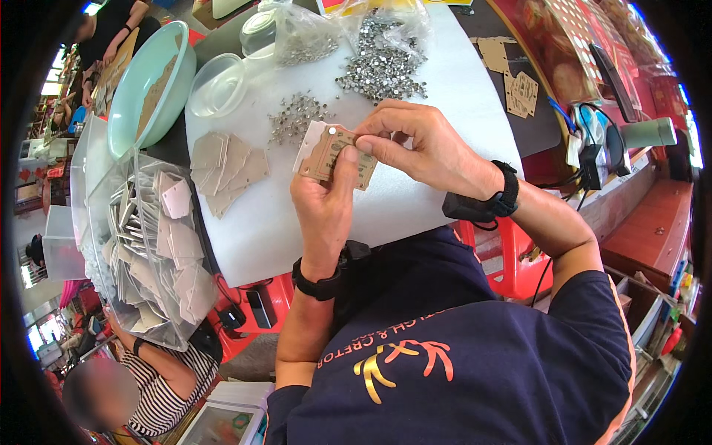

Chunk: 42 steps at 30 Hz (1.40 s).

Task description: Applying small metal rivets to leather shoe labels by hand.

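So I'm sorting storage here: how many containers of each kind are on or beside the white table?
Teal bowl: 1
Clear round tubs: 2
Clear plastic bags: 2
Clear bin of card pieces: 1
Total: 6

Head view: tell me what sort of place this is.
Probably a small hand-assembly workshop. A white work table holds piles of small metal studs, a clear bin of card pieces stands beside it, and other people work nearby.

Left hand (324, 199) grips the brown card (331, 153), right hand (423, 144) pinching at its top edge, above the white counter (415, 200).
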{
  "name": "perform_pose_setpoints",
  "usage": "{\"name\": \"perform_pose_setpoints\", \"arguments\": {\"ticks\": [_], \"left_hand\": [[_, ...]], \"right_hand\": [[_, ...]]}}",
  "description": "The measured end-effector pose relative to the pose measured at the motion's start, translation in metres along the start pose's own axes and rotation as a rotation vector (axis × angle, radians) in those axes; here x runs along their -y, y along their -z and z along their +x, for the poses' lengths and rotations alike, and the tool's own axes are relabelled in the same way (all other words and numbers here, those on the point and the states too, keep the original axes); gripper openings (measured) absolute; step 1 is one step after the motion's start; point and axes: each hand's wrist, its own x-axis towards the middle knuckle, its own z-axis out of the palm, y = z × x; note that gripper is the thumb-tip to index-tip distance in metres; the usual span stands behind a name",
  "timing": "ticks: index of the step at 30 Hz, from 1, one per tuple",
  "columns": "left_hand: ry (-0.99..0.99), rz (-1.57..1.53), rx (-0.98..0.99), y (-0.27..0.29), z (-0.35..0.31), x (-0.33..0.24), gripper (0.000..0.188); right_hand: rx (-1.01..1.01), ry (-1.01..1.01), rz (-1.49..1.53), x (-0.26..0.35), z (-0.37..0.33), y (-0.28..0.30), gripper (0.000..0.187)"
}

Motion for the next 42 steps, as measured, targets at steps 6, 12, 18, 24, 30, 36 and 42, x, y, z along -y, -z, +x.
{"name": "perform_pose_setpoints", "arguments": {"ticks": [6, 12, 18, 24, 30, 36, 42], "left_hand": [[0.006, -0.024, 0.042, 0.003, 0.000, -0.001, 0.022], [0.033, -0.061, 0.117, 0.006, 0.000, -0.002, 0.024], [0.054, -0.049, 0.125, 0.004, 0.000, -0.004, 0.019], [0.118, -0.182, 0.111, 0.012, 0.006, -0.010, 0.021], [0.136, -0.183, 0.120, 0.014, 0.007, -0.012, 0.022], [0.185, -0.170, 0.126, 0.016, -0.001, -0.013, 0.021], [0.137, -0.176, 0.012, 0.034, -0.016, -0.007, 0.022]], "right_hand": [[0.070, -0.051, 0.093, 0.000, 0.000, 0.005, 0.018], [0.161, -0.220, 0.281, 0.001, -0.001, 0.007, 0.021], [0.200, -0.243, 0.351, -0.001, 0.001, 0.009, 0.023], [0.251, -0.255, 0.511, -0.005, 0.001, 0.016, 0.034], [0.290, -0.320, 0.453, 0.001, 0.000, 0.011, 0.031], [0.236, -0.329, 0.448, 0.003, 0.004, 0.004, 0.029], [0.263, -0.274, 0.252, 0.016, 0.012, -0.012, 0.026]]}}
